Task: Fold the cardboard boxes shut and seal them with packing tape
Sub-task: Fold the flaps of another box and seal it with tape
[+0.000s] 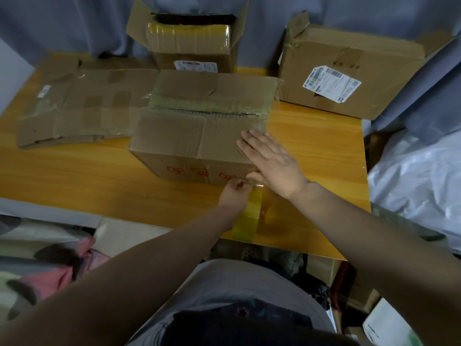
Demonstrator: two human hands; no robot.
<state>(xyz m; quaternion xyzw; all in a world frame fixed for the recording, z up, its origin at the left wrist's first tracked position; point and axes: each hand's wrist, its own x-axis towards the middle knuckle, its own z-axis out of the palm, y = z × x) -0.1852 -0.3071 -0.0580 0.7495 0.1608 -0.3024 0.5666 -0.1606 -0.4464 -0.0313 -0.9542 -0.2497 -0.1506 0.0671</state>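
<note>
1. The surface [74, 176] is orange-yellow wood with a smooth, slightly shiny top.
2. Behind the surface hangs a pale blue-grey curtain [262, 26], which falls in soft folds.
3. To the right of the surface lies a white plastic sheet [419, 176], wrinkled and shiny.
4. Below the near left edge of the surface there is a pink cloth [67, 268], crumpled among other dark and light fabrics.
5. Under the near right corner of the surface, some small items stand on the floor; they are too dark to identify.
</note>
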